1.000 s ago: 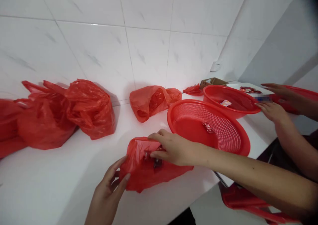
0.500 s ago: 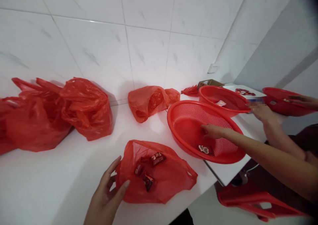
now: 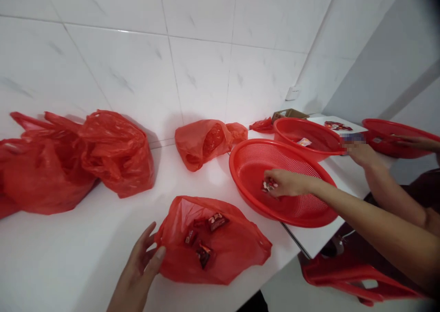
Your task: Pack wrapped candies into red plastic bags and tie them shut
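Note:
My left hand (image 3: 139, 261) is at the left edge of an open red plastic bag (image 3: 237, 261); its thumb and fingers are apart and appear to touch the bag's side. Inside the bag lie several small dark-red wrapped snack packets (image 3: 217, 221). My right hand (image 3: 287, 183) reaches into a red perforated plastic basket (image 3: 249, 204), its fingers closed on a small wrapped snack packet (image 3: 269, 185). The fingertips are partly hidden by the packet and the hand's angle.
Filled red bags (image 3: 118, 160) stand at left; a crumpled red bag (image 3: 202, 142) lies by the wall. Beyond are another red basin (image 3: 309, 153) with a pale packet and a cardboard box (image 3: 290, 114). A co-worker's hand (image 3: 364, 156) is at right, above a red stool (image 3: 337, 275).
My right hand has moved left and down within the basket and taken hold of the packet lying there. My left hand has shifted slightly left, its fingers still apart.

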Demonstrator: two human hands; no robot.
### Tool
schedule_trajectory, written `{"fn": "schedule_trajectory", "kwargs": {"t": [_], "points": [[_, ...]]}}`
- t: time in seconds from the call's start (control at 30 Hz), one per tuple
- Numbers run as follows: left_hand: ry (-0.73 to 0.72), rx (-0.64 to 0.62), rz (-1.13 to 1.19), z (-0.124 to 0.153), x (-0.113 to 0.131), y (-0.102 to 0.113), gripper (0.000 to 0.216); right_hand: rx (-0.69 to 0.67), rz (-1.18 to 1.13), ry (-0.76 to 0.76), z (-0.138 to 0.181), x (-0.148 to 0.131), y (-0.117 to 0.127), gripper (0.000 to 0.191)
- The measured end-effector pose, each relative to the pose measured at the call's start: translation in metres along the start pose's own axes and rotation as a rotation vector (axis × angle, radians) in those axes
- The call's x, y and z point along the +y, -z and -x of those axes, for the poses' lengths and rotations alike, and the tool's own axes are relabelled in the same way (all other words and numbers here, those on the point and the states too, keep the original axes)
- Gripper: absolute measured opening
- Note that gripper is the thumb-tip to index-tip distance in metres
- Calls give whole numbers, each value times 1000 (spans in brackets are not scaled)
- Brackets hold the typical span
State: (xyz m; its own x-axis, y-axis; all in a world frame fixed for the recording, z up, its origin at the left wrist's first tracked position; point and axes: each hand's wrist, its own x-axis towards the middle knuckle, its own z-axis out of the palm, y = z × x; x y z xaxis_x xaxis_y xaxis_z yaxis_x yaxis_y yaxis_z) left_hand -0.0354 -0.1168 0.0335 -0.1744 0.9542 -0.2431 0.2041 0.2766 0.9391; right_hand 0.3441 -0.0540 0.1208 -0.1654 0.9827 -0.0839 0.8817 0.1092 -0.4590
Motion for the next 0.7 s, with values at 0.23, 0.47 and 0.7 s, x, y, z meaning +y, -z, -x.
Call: {"fn": "schedule_trajectory", "kwargs": {"t": [0.23, 0.47, 0.7], "points": [[-34, -294, 63, -9, 5, 4, 55, -313, -169, 234, 7, -115, -34, 41], [-87, -223, 113, 2, 9, 16, 41, -23, 90, 385, 28, -116, -74, 33], [-76, -110, 116, 11, 13, 28, 33, 40, 446, 322, 85, -66, -91, 28]]}}
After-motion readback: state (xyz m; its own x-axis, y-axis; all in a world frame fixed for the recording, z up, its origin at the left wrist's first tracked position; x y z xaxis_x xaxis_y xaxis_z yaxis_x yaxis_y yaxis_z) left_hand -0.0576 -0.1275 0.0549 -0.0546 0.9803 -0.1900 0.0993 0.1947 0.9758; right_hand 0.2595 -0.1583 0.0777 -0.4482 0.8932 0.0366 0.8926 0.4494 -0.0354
